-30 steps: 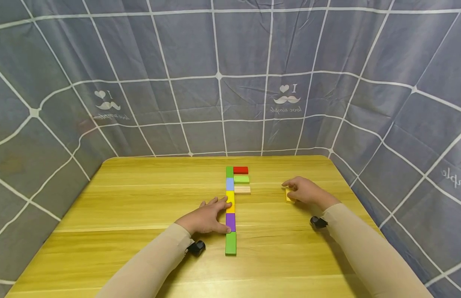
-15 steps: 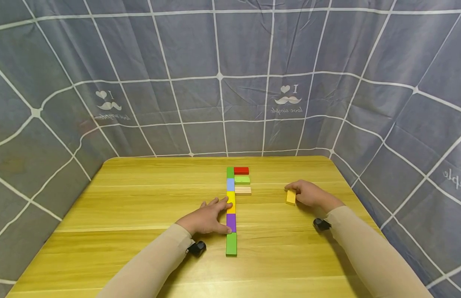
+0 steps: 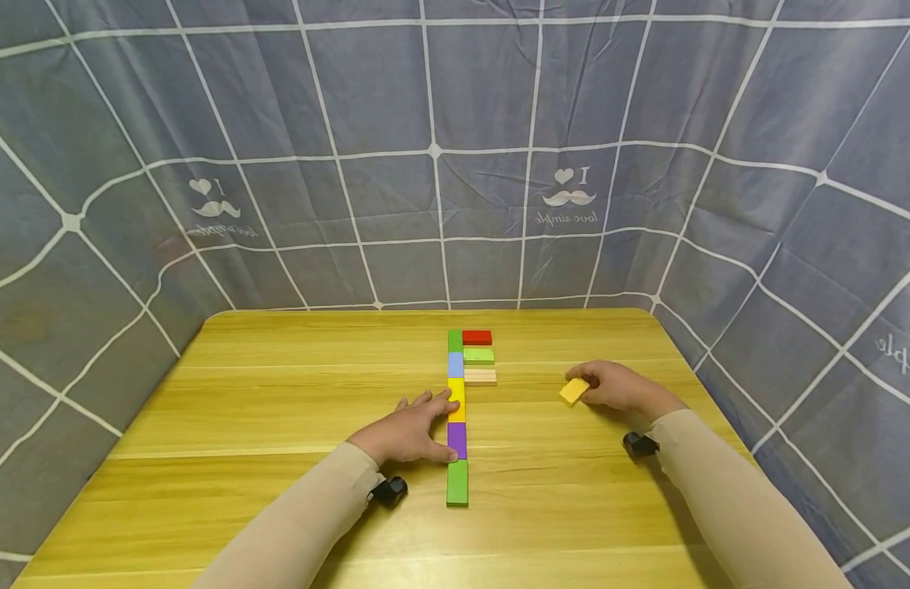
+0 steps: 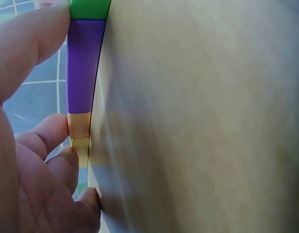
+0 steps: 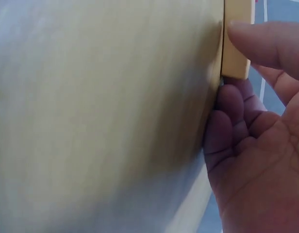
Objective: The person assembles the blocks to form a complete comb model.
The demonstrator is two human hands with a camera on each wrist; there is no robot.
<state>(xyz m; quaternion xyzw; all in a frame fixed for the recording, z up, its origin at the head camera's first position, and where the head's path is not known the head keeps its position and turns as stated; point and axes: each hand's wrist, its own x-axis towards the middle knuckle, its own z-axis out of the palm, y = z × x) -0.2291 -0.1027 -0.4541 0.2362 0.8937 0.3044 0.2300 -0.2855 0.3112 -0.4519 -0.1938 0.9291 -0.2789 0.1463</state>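
Note:
A straight row of coloured blocks runs away from me down the middle: a green block [image 3: 458,483] nearest, then purple [image 3: 457,440], yellow [image 3: 456,414], light blue [image 3: 455,365] and another green [image 3: 455,341]. My left hand [image 3: 406,429] rests against the row's left side, fingers spread, with fingertips on the yellow block and the thumb by the purple one. Off to the right, my right hand [image 3: 616,388] pinches a yellow-orange block [image 3: 573,392], turned at an angle. In the right wrist view the thumb presses on that block [image 5: 237,53], low at the table.
Three blocks stick out rightward from the row's far part: red [image 3: 477,337], light green [image 3: 478,356] and plain wood [image 3: 480,377]. All lie on a wooden table [image 3: 278,384]. A grey gridded curtain [image 3: 484,196] hangs behind and along both sides.
The yellow-orange block in my right hand has turned from upright-looking to angled, and that hand has shifted slightly right and nearer. My left hand has stayed on the row.

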